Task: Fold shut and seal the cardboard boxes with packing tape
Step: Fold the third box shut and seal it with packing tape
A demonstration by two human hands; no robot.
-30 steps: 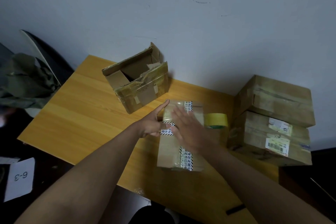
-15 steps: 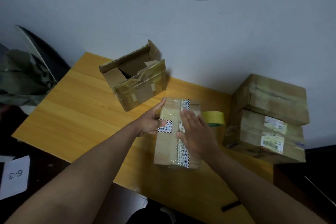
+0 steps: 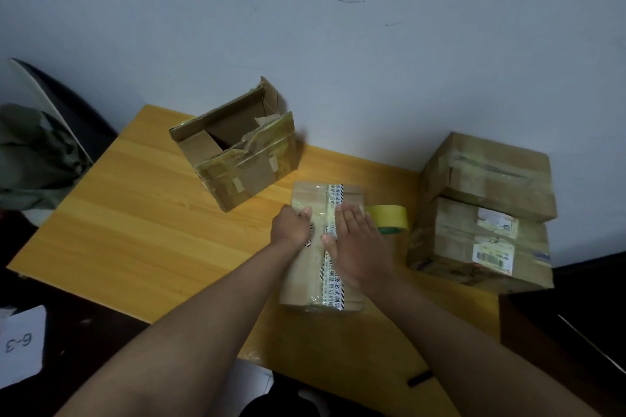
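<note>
Right hand (image 3: 355,240) lying flat, fingers straight, pressing the long brown taped cardboard box (image 3: 323,244); left hand (image 3: 292,226) gripping its left edge; box's long axis running away from the person on the yellow wooden desk (image 3: 135,213)

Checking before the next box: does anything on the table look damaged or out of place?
Yes. The open box at the back left of the table has a torn, ragged front flap and old tape patches, and it sits skewed to the table edge. The stacked boxes at right look sealed and worn, not damaged.
</note>
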